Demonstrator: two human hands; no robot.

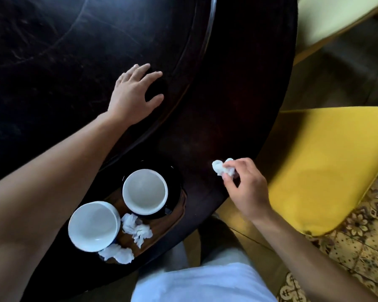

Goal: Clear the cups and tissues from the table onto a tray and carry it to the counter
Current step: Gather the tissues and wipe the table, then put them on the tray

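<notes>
A wooden tray (162, 233) sits at the near edge of the dark round table (216, 118). On it stand two empty white cups, one on the left (94, 226) and one (145, 191) on a black saucer (175, 184). Crumpled white tissues lie on the tray between the cups (136, 228) and at its near end (118, 253). My right hand (247, 188) pinches another crumpled tissue (222, 167) just above the table, to the right of the tray. My left hand (133, 94) rests flat on the tabletop with fingers spread, holding nothing.
A yellow cushioned chair (327, 166) stands close to the table's right edge. A paler seat (327, 16) is at the top right. Patterned floor tiles (358, 247) show at the lower right. A raised round centre section (74, 51) fills the table's middle.
</notes>
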